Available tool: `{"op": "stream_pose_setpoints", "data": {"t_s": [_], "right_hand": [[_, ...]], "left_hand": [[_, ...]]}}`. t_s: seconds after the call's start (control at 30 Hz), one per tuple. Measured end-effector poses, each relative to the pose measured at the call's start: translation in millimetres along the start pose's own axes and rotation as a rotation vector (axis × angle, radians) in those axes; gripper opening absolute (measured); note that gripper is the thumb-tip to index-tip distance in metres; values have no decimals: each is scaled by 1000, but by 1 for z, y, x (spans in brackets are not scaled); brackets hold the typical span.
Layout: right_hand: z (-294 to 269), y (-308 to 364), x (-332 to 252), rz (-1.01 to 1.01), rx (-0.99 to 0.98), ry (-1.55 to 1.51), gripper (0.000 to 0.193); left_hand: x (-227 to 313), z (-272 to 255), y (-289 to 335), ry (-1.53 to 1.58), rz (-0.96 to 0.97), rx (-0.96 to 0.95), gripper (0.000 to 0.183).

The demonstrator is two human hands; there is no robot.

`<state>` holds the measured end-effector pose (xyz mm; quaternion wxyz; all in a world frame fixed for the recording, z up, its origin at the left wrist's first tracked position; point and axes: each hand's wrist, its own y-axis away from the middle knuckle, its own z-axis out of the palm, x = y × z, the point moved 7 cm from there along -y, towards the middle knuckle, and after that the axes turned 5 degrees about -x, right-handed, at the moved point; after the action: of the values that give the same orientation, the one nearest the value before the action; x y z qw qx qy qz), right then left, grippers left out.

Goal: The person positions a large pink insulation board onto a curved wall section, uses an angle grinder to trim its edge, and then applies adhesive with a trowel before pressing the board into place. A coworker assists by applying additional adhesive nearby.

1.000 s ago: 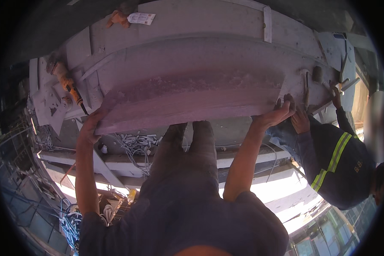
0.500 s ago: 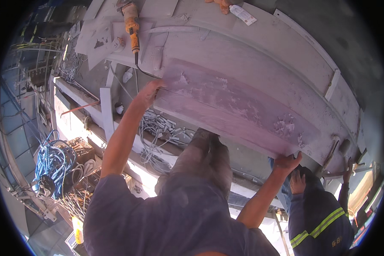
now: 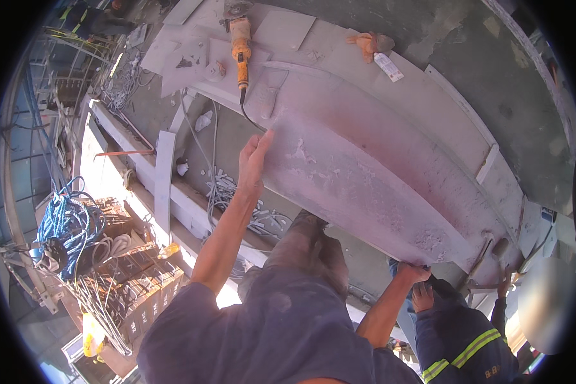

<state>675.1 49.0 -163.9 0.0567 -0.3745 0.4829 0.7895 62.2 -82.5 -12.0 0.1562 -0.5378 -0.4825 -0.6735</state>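
A long, dusty pinkish-grey panel [image 3: 365, 192] with rough, chipped patches lies tilted across the middle, its broad face turned toward me. My left hand [image 3: 255, 157] is closed on its left end, thumb along the edge. At the near right corner my right hand [image 3: 413, 274] curls round the lower edge, its fingers partly hidden. Beyond the panel's far edge runs a reddish, dusty curved surface [image 3: 365, 125]. An orange angle grinder [image 3: 240, 48] rests on the boards past my left hand, its cord [image 3: 249, 118] reaching toward the panel's left end.
A co-worker [image 3: 461, 333] in a dark top with reflective stripes is close on my right. A white bottle [image 3: 388, 66] and an orange glove-like item [image 3: 365, 45] lie at the far side. Blue rope [image 3: 70, 224], cables and a box of metal rods [image 3: 134, 281] sit at left.
The panel has tipped, so its broad chipped face now shows more fully and the reddish surface beyond appears. Both hands keep their grip. The whole view has shifted.
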Motion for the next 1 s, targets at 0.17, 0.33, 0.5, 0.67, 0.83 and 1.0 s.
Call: {"op": "stream_pose_setpoints", "data": {"t_s": [0.17, 0.33, 0.5, 0.67, 0.83, 1.0], "right_hand": [[-5, -19, -15, -60, -175, -115, 71], [15, 12, -42, -102, -188, -186, 70], [25, 22, -50, -112, -167, -148, 70], [0, 7, -44, -169, -194, -162, 69], [18, 29, -47, -180, -319, -165, 69], [26, 16, -60, -214, -287, -228, 64]], "left_hand": [[30, 7, 31, 258, 299, -89, 40], [31, 8, 44, 250, 390, -246, 45], [30, 3, 41, 359, 522, -469, 52], [26, 5, 30, 310, 363, -283, 45], [3, 3, 1, 271, 200, -199, 60], [2, 52, -8, 227, 9, -217, 75]]}}
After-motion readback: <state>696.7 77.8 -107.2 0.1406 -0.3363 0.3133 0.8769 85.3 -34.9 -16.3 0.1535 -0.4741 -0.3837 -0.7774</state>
